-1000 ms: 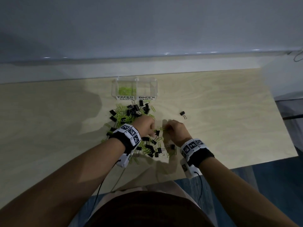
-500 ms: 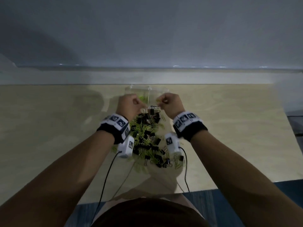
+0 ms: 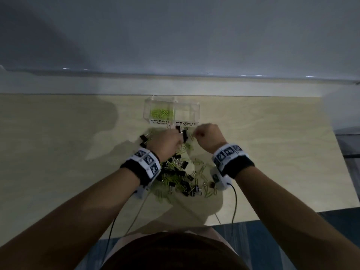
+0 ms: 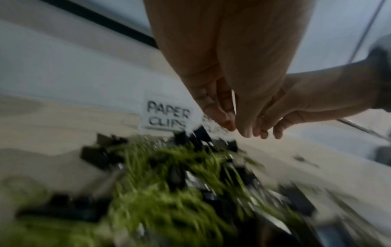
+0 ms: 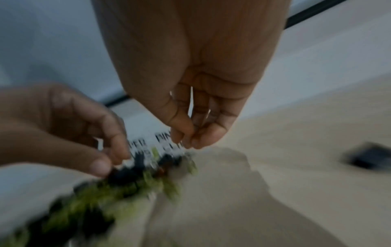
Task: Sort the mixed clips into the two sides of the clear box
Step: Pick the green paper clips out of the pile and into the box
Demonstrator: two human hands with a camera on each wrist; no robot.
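Observation:
The clear box [image 3: 197,111] stands at the back of the wooden table, its front labels reading PAPER CLIPS [image 3: 160,122] and BINDER CLIPS [image 3: 185,124]. Green paper clips [image 3: 161,113] lie in its left side; the right side looks bare. The mixed pile [image 3: 176,173] of green paper clips and black binder clips spreads in front of it. Both hands hover over the pile's far end. My left hand [image 5: 110,164] curls thumb and forefinger right at a black binder clip [image 5: 138,161]. The right hand [image 5: 186,142] has its fingertips pressed together; blur hides anything between them.
One stray black binder clip [image 5: 368,157] lies on the bare wood to the right of the pile. Cables [image 3: 234,201] hang from the wrist cameras over the table's near edge [image 3: 272,216]. A pale wall ledge runs behind the box.
A second ago both hands worked in the pile's middle. Half a second ago they were up at the box. Now they have drawn back a little, to the pile's far end.

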